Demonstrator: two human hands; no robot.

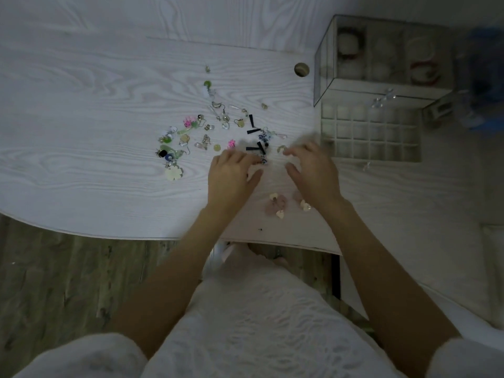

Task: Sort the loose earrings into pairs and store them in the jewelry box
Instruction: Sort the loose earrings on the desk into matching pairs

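Presently our left hand [231, 173] pinches a small dark-blue beaded earring [263, 160]; our right hand [311, 170] hovers spread, left of the clear gridded jewelry box [371, 132].

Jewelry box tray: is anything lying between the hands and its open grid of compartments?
Nothing visible does. The right hand is beside the jewelry box tray, with only bare table between. The compartments look open.

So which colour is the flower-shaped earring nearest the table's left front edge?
Cream white, the flower-shaped earring, seen in the head view.
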